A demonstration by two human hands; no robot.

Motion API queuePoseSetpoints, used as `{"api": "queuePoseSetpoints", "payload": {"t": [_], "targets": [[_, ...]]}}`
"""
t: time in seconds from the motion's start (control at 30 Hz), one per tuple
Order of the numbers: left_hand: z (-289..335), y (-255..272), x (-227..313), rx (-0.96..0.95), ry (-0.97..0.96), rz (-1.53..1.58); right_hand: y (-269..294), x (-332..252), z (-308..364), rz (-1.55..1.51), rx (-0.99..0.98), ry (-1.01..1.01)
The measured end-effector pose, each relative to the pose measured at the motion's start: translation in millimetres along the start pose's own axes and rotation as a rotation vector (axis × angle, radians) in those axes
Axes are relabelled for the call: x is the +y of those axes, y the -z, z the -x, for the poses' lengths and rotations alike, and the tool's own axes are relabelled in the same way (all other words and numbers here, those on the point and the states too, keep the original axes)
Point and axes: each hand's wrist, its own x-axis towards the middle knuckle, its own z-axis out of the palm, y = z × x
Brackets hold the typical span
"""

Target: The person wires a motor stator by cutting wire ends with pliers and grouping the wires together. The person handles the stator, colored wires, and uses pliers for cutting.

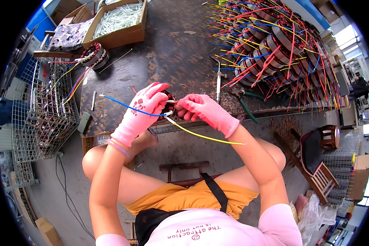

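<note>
A motor stator (166, 110) sits at the table's near edge, mostly hidden behind my gloved hands. My left hand (148, 102), in a pink glove, is closed around its left side. Gloved the same way, my right hand (205, 111) pinches a thin wire (173, 101) at the stator's upper right; the wire's end is hidden in the fingers. A blue lead (125, 105) runs across the left hand to the stator. Out of a white sleeve (169, 119), a yellow lead (205, 135) hangs toward my right forearm.
Many stators with coloured leads (270, 49) are stacked at the right. Nearer are green-handled pliers (247, 107) and a white-handled hooked tool (218, 84). Another stator (93, 56), a box of white sleeves (118, 24) and a wire basket (45, 110) are at the left.
</note>
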Motion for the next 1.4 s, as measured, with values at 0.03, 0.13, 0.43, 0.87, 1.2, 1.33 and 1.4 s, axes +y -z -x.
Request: {"api": "queuePoseSetpoints", "payload": {"t": [0.03,0.13,0.43,0.87,1.2,1.33,1.4], "targets": [[-0.4,1.8,0.3,-0.006,-0.004,-0.002,0.6,0.8,-1.1,0.004,-0.001,0.000],[-7.7,27.4,4.5,-0.076,-0.028,-0.139,-1.9,-4.2,-3.6,0.051,0.009,0.039],[-1.9,32.3,4.7,-0.086,-0.008,-0.194,8.2,-2.5,4.1,0.098,0.067,0.011],[-7.8,9.0,2.9,-0.107,0.065,-0.002,-6.8,-14.5,3.2,0.390,0.196,0.161],[8.2,-8.2,16.5,0.081,0.196,-0.095,3.0,-5.2,3.4,0.507,0.317,0.398],[8.9,-6.0,18.4,0.102,0.176,-0.097,-12.3,-13.5,0.0,0.856,0.112,0.725],[8.5,-9.9,15.4,0.108,0.164,-0.126,-13.3,-8.9,-10.7,0.933,0.093,0.744]]}}
